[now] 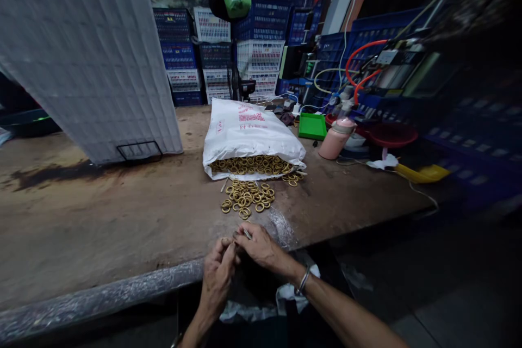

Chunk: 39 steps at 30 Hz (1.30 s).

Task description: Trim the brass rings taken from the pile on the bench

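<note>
At the table's front edge my left hand (pixel 222 266) is closed in a pinch, and whatever its fingertips hold is too small and covered to make out. My right hand (pixel 261 247) meets it fingertip to fingertip, closed around a slim light-grey metal stick (pixel 247 234). Just beyond both hands lies a loose pile of brass-coloured rings (pixel 248 196). Behind the pile, a white woven sack (pixel 253 130) lies on its side, its mouth facing me and packed with more such rings.
A tall white ribbed panel (pixel 101 65) stands on the wooden table (pixel 142 217) at left. A green tray (pixel 312 126), a pink bottle (pixel 336 138) and a yellow scoop-like piece (pixel 424 174) sit at right. Stacked crates (pixel 261 54) line the back.
</note>
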{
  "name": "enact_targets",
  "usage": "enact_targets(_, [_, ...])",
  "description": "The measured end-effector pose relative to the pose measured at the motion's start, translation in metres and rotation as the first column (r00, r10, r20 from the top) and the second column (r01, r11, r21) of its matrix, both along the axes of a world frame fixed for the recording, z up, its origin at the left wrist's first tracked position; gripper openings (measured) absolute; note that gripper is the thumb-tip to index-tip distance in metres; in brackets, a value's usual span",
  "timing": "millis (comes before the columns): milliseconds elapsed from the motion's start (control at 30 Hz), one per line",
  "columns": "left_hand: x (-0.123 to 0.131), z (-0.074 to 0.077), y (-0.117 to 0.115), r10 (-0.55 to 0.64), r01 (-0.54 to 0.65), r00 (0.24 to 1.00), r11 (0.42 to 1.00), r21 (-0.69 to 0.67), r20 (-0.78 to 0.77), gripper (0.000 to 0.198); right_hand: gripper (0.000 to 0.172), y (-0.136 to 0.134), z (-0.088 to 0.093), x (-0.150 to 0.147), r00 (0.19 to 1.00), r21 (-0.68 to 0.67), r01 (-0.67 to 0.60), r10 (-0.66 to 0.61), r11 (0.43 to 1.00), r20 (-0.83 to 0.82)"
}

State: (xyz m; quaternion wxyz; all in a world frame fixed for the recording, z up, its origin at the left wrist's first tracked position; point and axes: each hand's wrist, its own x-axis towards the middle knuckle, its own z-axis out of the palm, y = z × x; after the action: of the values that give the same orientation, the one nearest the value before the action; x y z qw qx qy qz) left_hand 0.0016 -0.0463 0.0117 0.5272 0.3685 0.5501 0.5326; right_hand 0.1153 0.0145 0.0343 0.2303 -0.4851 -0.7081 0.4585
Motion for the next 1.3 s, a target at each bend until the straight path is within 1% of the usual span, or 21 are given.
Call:
enact_targets(67, [0.001, 0.002, -0.001, -0.076, 0.091, 0.986, 0.992, -0.092, 0.150, 0.031, 0.016, 0.000, -0.001, 0.000, 1.000, -0.019, -0.015, 0.015, 1.000, -0.021])
enact_targets(133, [0.001, 0.004, -0.002, -0.122, 0.150, 0.959, 0.984, -0.093, 0.256, 0.031, 0.017, 0.001, -0.002, 0.001, 0.997, -0.028, -0.046, 0.045, 0.999, -0.063])
enact_targets(167, [0.001, 0.005, -0.002, -0.121, 0.150, 0.951, 0.985, -0.085, 0.285, 0.030, 0.018, 0.002, -0.003, 0.002, 0.995, -0.029, -0.054, 0.052, 0.998, -0.082])
enact_targets(233, [0.001, 0.006, -0.002, -0.079, 0.108, 0.951, 0.991, -0.082, 0.300, 0.027, 0.022, 0.003, -0.005, 0.004, 0.996, -0.018, -0.038, 0.036, 0.999, -0.079])
enact_targets(300, [0.002, 0.006, -0.001, -0.027, 0.057, 0.959, 0.993, -0.101, 0.280, 0.028, 0.022, 0.003, -0.007, 0.007, 1.000, 0.044, -0.018, 0.019, 0.999, -0.005])
enact_targets(333, [0.002, 0.006, -0.001, -0.009, 0.039, 0.965, 0.993, -0.108, 0.263, 0.030, 0.020, 0.002, -0.008, 0.009, 0.998, 0.096, -0.034, 0.028, 0.995, 0.055])
enact_targets(400, [0.002, 0.006, 0.001, 0.011, 0.016, 0.974, 0.993, -0.117, 0.227, 0.032, 0.014, -0.002, -0.008, 0.012, 0.977, 0.202, -0.125, 0.085, 0.971, 0.196])
enact_targets(467, [0.002, 0.005, 0.002, 0.024, -0.002, 0.979, 0.994, -0.108, 0.204, 0.033, 0.018, -0.007, -0.006, 0.013, 0.938, 0.260, -0.231, 0.143, 0.938, 0.317])
enact_targets(567, [0.002, 0.002, 0.002, 0.044, -0.032, 0.985, 0.997, -0.071, 0.169, 0.033, 0.027, -0.012, -0.003, 0.013, 0.894, 0.279, -0.295, 0.161, 0.914, 0.418])
enact_targets(767, [0.001, -0.004, 0.000, 0.016, -0.016, 0.996, 1.000, -0.003, 0.087, 0.032, 0.028, -0.012, -0.004, 0.009, 0.866, 0.283, -0.300, 0.135, 0.911, 0.482])
enact_targets(867, [0.000, -0.006, -0.001, 0.006, -0.007, 0.998, 1.000, 0.008, 0.066, 0.030, 0.027, -0.010, -0.003, 0.008, 0.851, 0.260, -0.325, 0.162, 0.909, 0.499])
enact_targets(967, [-0.002, -0.009, -0.002, -0.006, 0.004, 0.998, 1.000, 0.030, 0.064, 0.027, 0.026, -0.010, -0.001, 0.009, 0.840, 0.243, -0.354, 0.193, 0.903, 0.507])
enact_targets(1167, [-0.004, -0.010, -0.004, -0.021, 0.018, 0.999, 0.997, 0.072, 0.048, 0.029, 0.025, -0.014, -0.001, 0.007, 0.831, 0.273, -0.355, 0.169, 0.894, 0.529])
enact_targets(1300, [-0.005, -0.010, -0.005, -0.008, 0.005, 0.999, 0.997, 0.076, 0.041, 0.029, 0.025, -0.015, 0.000, 0.005, 0.820, 0.284, -0.363, 0.160, 0.887, 0.549])
